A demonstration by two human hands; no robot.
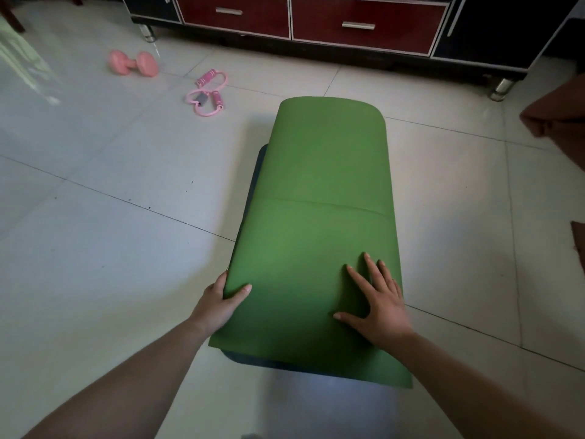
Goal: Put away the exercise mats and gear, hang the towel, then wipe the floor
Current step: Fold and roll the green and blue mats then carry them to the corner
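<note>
A green exercise mat (319, 198) lies folded over on the tiled floor in the middle of the view, with a darker mat layer (250, 359) showing under its near and left edges. My left hand (218, 301) grips the mat's left edge, thumb on top and fingers tucked under. My right hand (378, 299) lies flat on the mat's near right part with fingers spread. A pink dumbbell (133, 63) and a pink figure-eight resistance band (207, 91) lie on the floor at the far left.
A black cabinet with red drawers (364, 23) on metal legs runs along the back. A brown cloth (557, 122) hangs in at the right edge. The floor (110, 217) is pale glossy tile with a few dark specks.
</note>
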